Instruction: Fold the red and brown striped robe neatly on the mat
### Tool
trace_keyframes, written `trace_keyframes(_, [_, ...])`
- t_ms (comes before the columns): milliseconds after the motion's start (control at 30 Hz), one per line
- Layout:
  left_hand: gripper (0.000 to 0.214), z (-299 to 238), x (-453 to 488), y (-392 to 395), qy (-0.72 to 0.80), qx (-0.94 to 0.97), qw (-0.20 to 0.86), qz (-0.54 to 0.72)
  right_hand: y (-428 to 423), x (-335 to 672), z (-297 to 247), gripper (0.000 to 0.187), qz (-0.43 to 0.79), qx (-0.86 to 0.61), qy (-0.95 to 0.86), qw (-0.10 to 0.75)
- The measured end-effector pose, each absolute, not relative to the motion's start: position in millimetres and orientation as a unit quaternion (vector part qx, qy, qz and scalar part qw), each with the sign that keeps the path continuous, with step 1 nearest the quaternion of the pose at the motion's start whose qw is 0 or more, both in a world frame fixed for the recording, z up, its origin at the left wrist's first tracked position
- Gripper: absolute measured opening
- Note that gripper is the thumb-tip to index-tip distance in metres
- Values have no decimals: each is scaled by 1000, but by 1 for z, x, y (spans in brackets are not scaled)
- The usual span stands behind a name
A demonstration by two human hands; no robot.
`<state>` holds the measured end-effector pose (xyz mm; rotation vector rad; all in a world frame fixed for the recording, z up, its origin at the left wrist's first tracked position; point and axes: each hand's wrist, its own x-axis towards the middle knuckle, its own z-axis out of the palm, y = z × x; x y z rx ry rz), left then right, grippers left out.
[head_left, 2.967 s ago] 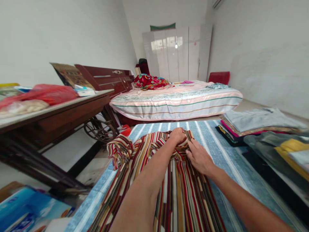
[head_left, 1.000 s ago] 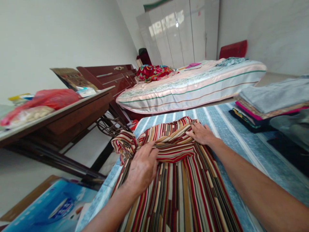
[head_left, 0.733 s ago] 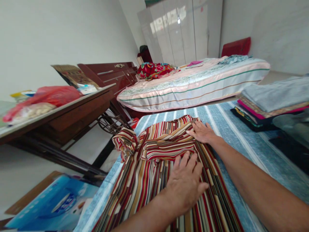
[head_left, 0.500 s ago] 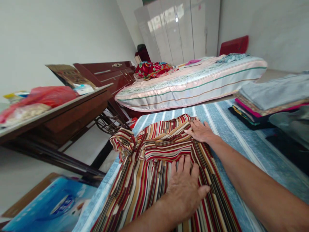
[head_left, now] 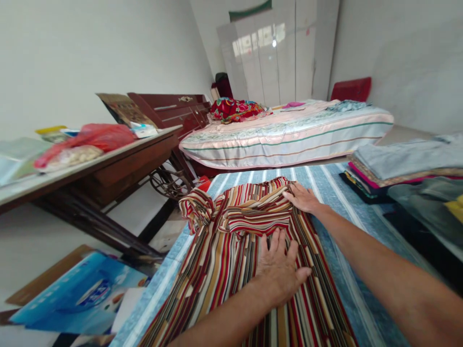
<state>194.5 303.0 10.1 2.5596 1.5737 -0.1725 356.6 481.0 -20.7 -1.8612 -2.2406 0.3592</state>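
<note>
A garment (head_left: 217,270) with red, black, tan and white stripes lies spread over a blue striped sheet (head_left: 343,197). One sleeve is laid across its upper part, and the other is bunched at the left. My left hand (head_left: 280,270) rests flat on the fabric just below the folded sleeve, fingers spread. At the garment's upper right edge, my right hand (head_left: 303,196) lies palm down with its fingers stretched out. Neither hand grips the cloth.
Folded clothes (head_left: 394,166) are stacked at the right, with a grey-green garment (head_left: 419,197) beside them. A table (head_left: 126,161) carrying a red plastic bag (head_left: 104,137) stands at the left, above a blue package (head_left: 87,294). Beyond is a bed (head_left: 289,144).
The camera view has shifted slightly, so the room appears further right and the table shows more. Both hands remain flat on the garment in nearly the same places.
</note>
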Motion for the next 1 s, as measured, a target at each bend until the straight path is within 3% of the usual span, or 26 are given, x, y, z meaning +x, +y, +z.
trace_keyframes(133, [70,9,194,303,516,853,63,-35,458,363,-9,73,90,-620,-771,115])
trace_keyframes(400, [65,10,191,297,490,870,57,-22,411,359,-35,81,102,-610,-785,50])
trace_keyframes(600, [63,17,188,285,499,864,58,-20,399,355,-25,83,87,-612,-785,51])
trace_keyframes(1000, [80,17,197,243,477,869,117,-59,356,351,-24,82,78,-596,-798,50])
